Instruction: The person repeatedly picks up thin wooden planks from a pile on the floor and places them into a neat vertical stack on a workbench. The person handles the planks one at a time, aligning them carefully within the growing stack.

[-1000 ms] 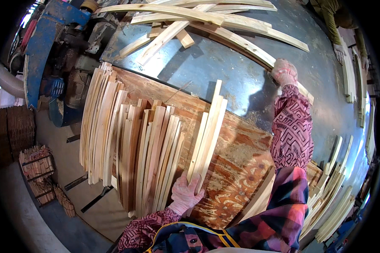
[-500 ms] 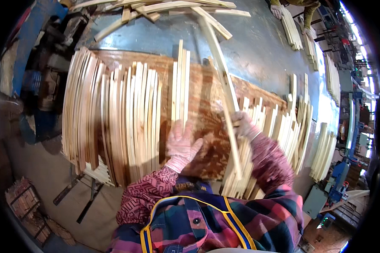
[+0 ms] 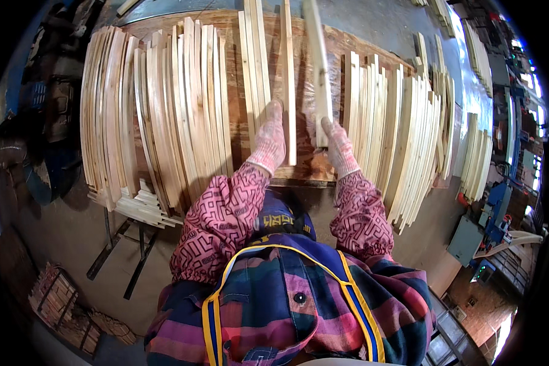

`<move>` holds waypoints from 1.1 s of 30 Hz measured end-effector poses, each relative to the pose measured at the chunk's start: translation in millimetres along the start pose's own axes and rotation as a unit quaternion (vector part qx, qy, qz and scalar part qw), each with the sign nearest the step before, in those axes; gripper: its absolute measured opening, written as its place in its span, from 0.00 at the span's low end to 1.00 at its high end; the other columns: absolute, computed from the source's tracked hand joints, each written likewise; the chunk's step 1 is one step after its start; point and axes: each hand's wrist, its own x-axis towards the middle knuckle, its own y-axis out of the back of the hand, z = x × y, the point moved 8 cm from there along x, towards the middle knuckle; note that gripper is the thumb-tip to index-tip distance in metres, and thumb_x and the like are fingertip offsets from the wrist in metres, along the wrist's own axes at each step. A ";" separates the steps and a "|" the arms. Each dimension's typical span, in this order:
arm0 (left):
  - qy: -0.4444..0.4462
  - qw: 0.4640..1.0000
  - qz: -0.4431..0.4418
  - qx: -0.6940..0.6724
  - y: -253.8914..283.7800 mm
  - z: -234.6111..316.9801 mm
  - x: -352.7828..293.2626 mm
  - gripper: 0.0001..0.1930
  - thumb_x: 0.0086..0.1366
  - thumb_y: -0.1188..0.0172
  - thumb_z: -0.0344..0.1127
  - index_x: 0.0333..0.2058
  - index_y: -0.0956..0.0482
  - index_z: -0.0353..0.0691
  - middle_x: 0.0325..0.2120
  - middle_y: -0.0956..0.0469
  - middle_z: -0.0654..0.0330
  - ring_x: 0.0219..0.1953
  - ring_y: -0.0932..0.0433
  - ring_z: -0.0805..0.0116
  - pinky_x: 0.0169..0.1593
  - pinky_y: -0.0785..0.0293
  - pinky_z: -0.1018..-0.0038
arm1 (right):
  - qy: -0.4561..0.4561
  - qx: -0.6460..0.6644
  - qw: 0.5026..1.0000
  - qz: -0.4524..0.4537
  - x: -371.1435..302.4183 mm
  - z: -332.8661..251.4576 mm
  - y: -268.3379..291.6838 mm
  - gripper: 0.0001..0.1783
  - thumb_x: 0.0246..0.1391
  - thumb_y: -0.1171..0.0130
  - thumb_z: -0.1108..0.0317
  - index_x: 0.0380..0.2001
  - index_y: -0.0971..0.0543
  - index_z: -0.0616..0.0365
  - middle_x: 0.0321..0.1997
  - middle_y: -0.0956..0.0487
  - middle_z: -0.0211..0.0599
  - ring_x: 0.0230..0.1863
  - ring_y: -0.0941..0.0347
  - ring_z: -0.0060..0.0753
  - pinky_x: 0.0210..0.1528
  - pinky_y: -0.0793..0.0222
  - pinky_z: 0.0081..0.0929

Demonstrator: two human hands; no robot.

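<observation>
Both of my hands wear pale pinkish knitted gloves. My left hand (image 3: 271, 140) is against the left side of a single narrow wooden strip (image 3: 289, 79), thumb pointing away from me. Its other fingers are mostly hidden, so any grip on that strip cannot be made out. To its left, a few strips (image 3: 254, 61) lie close together. My right hand (image 3: 339, 143) is closed round the near end of another wooden strip (image 3: 319, 79), thumb on top. This strip is blurred along its length and runs away from me, beyond the top of the view.
Rows of wooden strips stand close together on the left (image 3: 192, 110) and right (image 3: 381, 116) of the brown board (image 3: 238, 38). More strips (image 3: 474, 155) lie farther right. Dark machinery (image 3: 39, 91) stands at left; a blue-grey machine (image 3: 491, 213) stands at right. Below left is stacked wood (image 3: 53, 299).
The view has shifted, bringing the board higher. My right hand has brought its strip nearly upright in the picture. My left hand, spread flat before, is now turned on its side beside a separate strip.
</observation>
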 end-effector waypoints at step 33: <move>-0.296 0.592 0.165 0.731 -34.6 125.7 19.1 0.42 0.48 0.33 0.59 0.61 0.34 0.52 0.62 0.48 0.32 0.53 0.35 0.32 0.54 0.32 0.49 | 0.218 -0.605 0.761 0.084 379.5 -401.1 -30.0 0.19 0.59 0.44 0.57 0.52 0.20 0.47 0.46 0.18 0.47 0.51 0.21 0.46 0.54 0.26 0.39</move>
